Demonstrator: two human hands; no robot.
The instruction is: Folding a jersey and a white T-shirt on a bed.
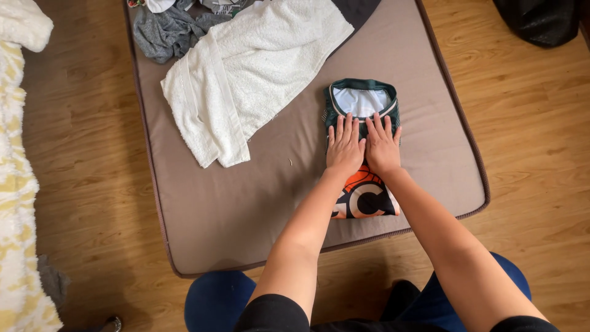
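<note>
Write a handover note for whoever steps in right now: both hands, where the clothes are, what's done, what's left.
Left hand and right hand: both flat, side by side, palms down on the folded green jersey, gripping nothing.
Jersey: folded narrow, collar away from the person, near the front right of the brown mat.
Done: the jersey is folded.
Left: white towel lies loose mid-mat; grey garment crumpled at the far left corner, both unfolded.
</note>
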